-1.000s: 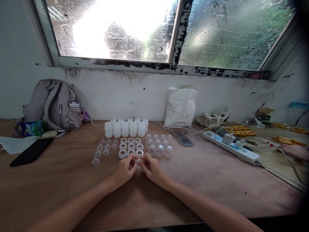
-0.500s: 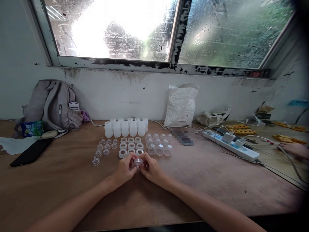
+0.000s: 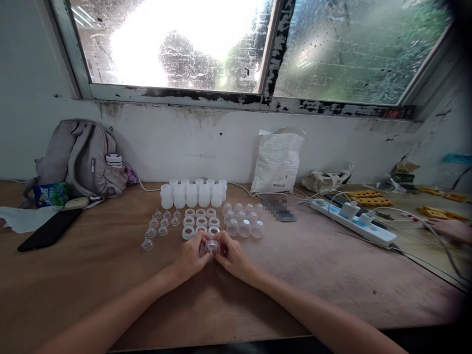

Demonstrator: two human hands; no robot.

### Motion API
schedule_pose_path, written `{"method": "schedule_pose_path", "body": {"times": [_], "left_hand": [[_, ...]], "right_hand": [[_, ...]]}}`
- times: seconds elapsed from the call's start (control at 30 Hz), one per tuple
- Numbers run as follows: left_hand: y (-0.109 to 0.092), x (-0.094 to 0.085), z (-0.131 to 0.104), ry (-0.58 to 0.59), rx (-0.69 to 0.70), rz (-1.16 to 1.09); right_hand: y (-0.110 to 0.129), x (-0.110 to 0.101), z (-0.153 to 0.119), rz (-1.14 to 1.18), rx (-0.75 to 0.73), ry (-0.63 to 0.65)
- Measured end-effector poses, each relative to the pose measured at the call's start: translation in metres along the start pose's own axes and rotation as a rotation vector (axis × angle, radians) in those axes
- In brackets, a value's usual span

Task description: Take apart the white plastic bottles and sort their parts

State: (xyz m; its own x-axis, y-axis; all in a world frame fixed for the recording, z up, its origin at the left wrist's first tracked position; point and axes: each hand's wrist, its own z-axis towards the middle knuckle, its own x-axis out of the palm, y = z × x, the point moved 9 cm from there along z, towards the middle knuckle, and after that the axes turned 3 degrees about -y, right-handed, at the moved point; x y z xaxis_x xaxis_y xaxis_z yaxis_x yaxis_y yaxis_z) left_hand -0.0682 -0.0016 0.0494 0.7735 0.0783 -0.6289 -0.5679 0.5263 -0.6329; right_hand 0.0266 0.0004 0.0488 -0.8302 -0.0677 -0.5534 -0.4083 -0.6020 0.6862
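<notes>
My left hand (image 3: pixel 192 254) and my right hand (image 3: pixel 230 254) meet above the table, pinching a clear bottle collar ring (image 3: pixel 212 244) from both sides. A small clear tip, looking like a bottle nipple, shows below the ring between my thumbs; the fingers partly hide it. Just beyond my hands, several white collar rings (image 3: pixel 189 232) lie in rows. Left of them are several clear silicone nipples (image 3: pixel 147 244), flange down. On the right stand several translucent domed caps (image 3: pixel 244 227). Behind the rings, milky white bottles (image 3: pixel 191 196) stand upright in rows.
A black phone (image 3: pixel 49 230) lies at left before a grey backpack (image 3: pixel 79 157). A white plastic bag (image 3: pixel 277 161) leans on the wall. The power strip (image 3: pixel 356 223) with plugs and cables crosses the right side. Another person's hand (image 3: pixel 450 228) is at far right, near yellow parts.
The collar ring has tilted slightly between my fingers, its side wall facing me more. Both hands stay in nearly the same place. The rows of parts look unchanged.
</notes>
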Motion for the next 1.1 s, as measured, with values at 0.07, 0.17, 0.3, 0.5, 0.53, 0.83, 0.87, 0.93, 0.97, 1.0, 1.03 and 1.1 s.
{"method": "schedule_pose_path", "body": {"times": [0.07,0.17,0.3,0.5,0.53,0.83,0.87,0.93,0.97,1.0,1.03,1.1], "left_hand": [[0.0005,0.0011,0.0001,0.008,-0.003,0.005],[0.0002,0.0023,0.0,0.016,-0.002,0.007],[-0.0015,0.0019,0.0002,0.015,0.005,0.014],[-0.0008,-0.0015,0.001,0.014,-0.013,0.021],[0.0005,-0.0022,0.001,0.007,-0.023,0.016],[0.0044,-0.0014,0.0008,0.018,-0.047,-0.072],[0.0036,-0.0014,0.0007,0.026,-0.048,-0.078],[0.0025,-0.0018,0.0006,0.034,-0.054,-0.075],[0.0019,-0.002,0.0005,0.036,-0.054,-0.067],[0.0012,-0.0021,0.0003,0.038,-0.05,-0.057],[0.0005,-0.002,0.0002,0.039,-0.044,-0.046],[-0.0007,-0.0014,-0.0002,0.041,-0.03,-0.03]], "right_hand": [[-0.0003,0.0003,0.0003,0.0,0.01,0.004],[-0.0011,0.0001,0.0006,-0.007,0.025,0.0],[-0.0029,0.0004,0.0003,-0.004,0.035,-0.006],[-0.0009,-0.0018,0.0017,0.022,0.019,-0.033],[0.0002,-0.0023,0.002,0.029,0.013,-0.034],[0.0026,-0.007,0.0005,0.002,-0.025,-0.062],[0.0025,-0.0069,0.0004,0.0,-0.026,-0.064],[0.0023,-0.0061,0.0003,0.002,-0.023,-0.063],[0.0023,-0.0056,0.0004,0.005,-0.021,-0.059],[0.0023,-0.0051,0.0005,0.008,-0.019,-0.055],[0.0022,-0.0046,0.0005,0.01,-0.017,-0.051],[0.0016,-0.0037,0.0006,0.012,-0.014,-0.041]]}}
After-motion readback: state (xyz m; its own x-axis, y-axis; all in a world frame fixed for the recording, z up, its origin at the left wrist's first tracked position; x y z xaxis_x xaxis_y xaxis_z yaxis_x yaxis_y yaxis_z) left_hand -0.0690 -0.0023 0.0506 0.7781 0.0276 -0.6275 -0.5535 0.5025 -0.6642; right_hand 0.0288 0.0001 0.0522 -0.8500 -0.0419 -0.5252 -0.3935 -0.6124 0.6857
